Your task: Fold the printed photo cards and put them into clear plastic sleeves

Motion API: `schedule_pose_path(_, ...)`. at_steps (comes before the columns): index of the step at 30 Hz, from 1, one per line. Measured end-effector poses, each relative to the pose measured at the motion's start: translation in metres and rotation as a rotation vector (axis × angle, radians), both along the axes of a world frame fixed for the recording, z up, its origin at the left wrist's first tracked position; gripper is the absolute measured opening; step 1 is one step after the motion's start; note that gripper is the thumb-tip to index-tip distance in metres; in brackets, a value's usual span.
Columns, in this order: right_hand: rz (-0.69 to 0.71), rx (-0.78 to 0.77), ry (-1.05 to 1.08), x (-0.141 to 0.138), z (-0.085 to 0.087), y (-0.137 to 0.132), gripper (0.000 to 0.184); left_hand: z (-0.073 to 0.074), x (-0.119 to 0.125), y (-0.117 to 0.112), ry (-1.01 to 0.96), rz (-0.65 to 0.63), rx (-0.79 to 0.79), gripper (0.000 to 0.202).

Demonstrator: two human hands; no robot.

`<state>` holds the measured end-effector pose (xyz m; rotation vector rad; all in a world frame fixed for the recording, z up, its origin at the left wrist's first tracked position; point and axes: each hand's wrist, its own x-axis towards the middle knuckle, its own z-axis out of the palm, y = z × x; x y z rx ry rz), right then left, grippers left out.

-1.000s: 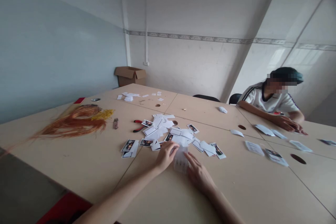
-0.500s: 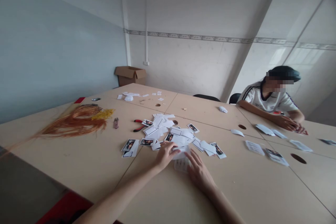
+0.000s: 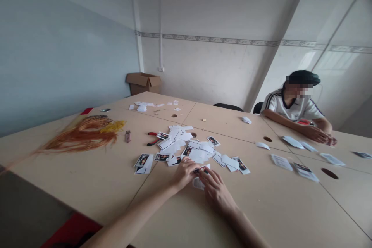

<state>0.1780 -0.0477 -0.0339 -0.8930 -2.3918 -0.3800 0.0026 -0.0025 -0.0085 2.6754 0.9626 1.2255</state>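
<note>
A small card with a dark printed picture lies between my two hands, over a clear plastic case on the table. My left hand is closed at the card's left side, its fingers bent around the edge. From the right, my right hand holds the card with its fingers laid over the other edge. Fingers cover much of the card and part of the case. Just beyond my hands spreads a loose heap of white and printed cards.
Red-handled pliers lie partly under the heap. Farther left are a small pinkish tool and a bundle of copper-coloured strands. Flat clear packs lie to the right, before a seated person. A cardboard box stands behind the table.
The piece between my hands showed pale before; now its dark printed side shows. My fingers have come closer together over the case. The other person has shifted slightly left.
</note>
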Motion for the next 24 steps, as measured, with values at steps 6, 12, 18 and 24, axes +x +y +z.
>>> schedule_pose_path(6, 0.03, -0.074, 0.047, 0.0008, -0.0003, -0.0006, 0.054, -0.0024, 0.003, 0.0013, -0.01, 0.003, -0.068, 0.011)
schedule_pose_path(12, -0.001, -0.114, 0.14, 0.0007, 0.0, -0.0016, 0.055, -0.0037, 0.0054, 0.002, -0.065, -0.013, -0.231, 0.01)
schedule_pose_path(18, -0.053, -0.176, 0.159, 0.0019, -0.0036, -0.0012, 0.056, -0.0054, 0.0058, 0.0003, -0.139, 0.045, -0.3, 0.016)
schedule_pose_path(24, -0.077, -0.205, 0.201, 0.0026, -0.0074, -0.0012, 0.056, -0.0075, 0.0063, 0.0014, -0.244, 0.115, -0.392, 0.035)
